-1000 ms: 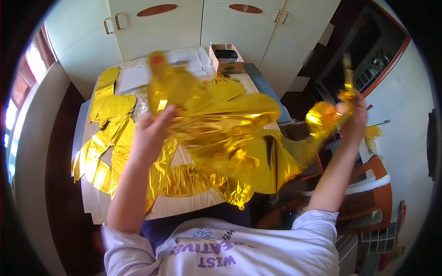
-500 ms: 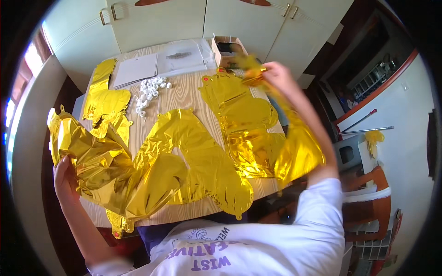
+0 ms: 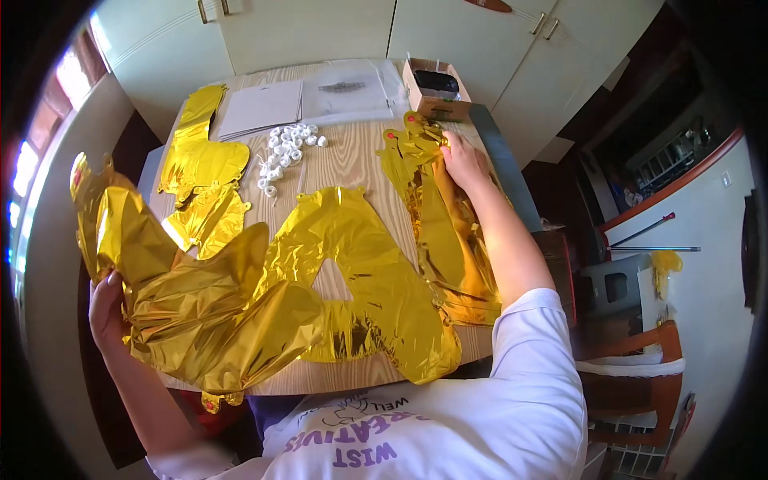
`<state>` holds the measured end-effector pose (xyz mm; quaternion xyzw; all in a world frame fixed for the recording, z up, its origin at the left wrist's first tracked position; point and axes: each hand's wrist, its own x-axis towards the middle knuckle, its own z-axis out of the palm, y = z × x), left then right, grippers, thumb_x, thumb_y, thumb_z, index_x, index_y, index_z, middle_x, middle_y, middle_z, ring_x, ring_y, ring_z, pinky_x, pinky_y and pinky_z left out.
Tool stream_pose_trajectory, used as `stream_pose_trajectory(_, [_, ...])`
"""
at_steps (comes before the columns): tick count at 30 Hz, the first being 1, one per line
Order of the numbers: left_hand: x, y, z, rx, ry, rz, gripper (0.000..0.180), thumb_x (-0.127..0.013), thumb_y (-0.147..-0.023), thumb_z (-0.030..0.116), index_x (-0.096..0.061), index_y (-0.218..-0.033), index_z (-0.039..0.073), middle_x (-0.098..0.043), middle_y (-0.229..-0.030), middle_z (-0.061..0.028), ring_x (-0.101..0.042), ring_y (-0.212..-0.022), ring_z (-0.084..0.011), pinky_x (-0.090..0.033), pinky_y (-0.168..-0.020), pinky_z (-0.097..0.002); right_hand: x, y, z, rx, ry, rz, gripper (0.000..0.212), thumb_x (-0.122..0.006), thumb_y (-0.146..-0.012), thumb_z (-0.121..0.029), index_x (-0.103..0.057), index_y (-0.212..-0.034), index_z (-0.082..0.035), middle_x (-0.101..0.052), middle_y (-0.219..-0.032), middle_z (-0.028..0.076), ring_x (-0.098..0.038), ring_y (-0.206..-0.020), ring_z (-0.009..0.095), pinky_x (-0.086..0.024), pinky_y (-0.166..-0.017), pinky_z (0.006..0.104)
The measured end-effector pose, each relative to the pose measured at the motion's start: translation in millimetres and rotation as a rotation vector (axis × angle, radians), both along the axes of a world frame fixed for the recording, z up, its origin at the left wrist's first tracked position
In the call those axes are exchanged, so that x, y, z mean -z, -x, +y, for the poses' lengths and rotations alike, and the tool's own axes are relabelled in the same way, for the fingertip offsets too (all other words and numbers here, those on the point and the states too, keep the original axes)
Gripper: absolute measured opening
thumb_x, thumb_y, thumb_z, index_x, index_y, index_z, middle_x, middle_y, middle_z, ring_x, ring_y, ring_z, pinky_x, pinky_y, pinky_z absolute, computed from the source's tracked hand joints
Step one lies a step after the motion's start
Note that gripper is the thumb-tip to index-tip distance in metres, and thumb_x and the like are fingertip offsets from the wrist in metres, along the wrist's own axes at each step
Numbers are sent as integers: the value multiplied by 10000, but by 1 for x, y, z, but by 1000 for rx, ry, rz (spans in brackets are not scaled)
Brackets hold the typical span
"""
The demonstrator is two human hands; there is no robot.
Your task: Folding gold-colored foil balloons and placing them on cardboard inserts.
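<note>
1. Head view: the left hand [image 3: 106, 308] sits at about 8 o'clock in the picture, off the near-left edge of the wooden table [image 3: 352, 160]. Its fingers are pressed onto the left rim of a crumpled gold foil balloon [image 3: 200, 296], which they grip. The foil rises above the hand toward 11 o'clock and spreads from it toward 3 o'clock across the table's near-left corner.
2. The right hand [image 3: 462, 160] lies at about 1 o'clock, near the table's far-right edge. It rests on the top end of a second gold foil balloon [image 3: 444, 232]; whether the fingers pinch the foil or only press it flat cannot be told. That balloon runs from the hand toward 6 o'clock along the right edge, under the forearm.
3. Between the two hands a flat gold foil letter balloon [image 3: 360, 264] lies on the table centre, touching the crumpled one at its left.
4. At 11 o'clock from the centre, more flat gold foil pieces [image 3: 200, 160] lie along the left side of the table.
5. At 12 o'clock, a heap of small white plastic pieces [image 3: 286, 148] lies just in front of white sheets [image 3: 260, 108] and a clear plastic bag [image 3: 346, 86].
6. An open cardboard box [image 3: 434, 88] stands at the far-right corner, just beyond the right hand.
</note>
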<state>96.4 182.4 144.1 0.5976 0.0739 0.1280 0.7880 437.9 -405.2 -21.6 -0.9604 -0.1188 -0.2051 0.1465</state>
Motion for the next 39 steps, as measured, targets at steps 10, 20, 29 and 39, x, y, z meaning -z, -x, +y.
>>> stream_pose_trajectory(10, [14,-44,3,154,-98,161,413,-671,-964,159,-600,-1337,-1,-714,-1175,-81,-696,-1007,-154,-578,-818,-320,-14,48,-13,-122,163,-68,443,-587,-996,-338,-578,-1408,-177,-591,-1411,127,-513,-1324,346,-375,-1121,493])
stream_pose_trajectory(20, [45,-96,-59,183,-75,349,140,-746,-926,239,-658,-870,146,-566,-726,84,-511,-618,-25,-399,-563,-226,-1,38,34,158,114,228,543,-423,-1059,-471,-512,-1496,-162,-445,-1571,203,-422,-1418,429,-292,-1196,533])
stream_pose_trajectory(29, [-24,-83,-180,271,113,191,158,-728,-930,200,-708,-995,58,-710,-852,-5,-652,-698,-82,-542,-630,-269,-83,217,102,-926,-1195,829,619,-672,-988,-435,-546,-1434,-24,-677,-1306,131,-623,-1218,237,-453,-1101,395])
stream_pose_trajectory(39, [95,-158,-182,199,-744,-51,537,-780,-904,202,-580,-1359,0,-728,-1124,-151,-719,-945,-200,-580,-808,-329,-39,296,125,-249,-958,946,116,-747,-957,-133,-730,-1022,-39,-711,-833,-14,-590,-667,50,-473,-624,228])
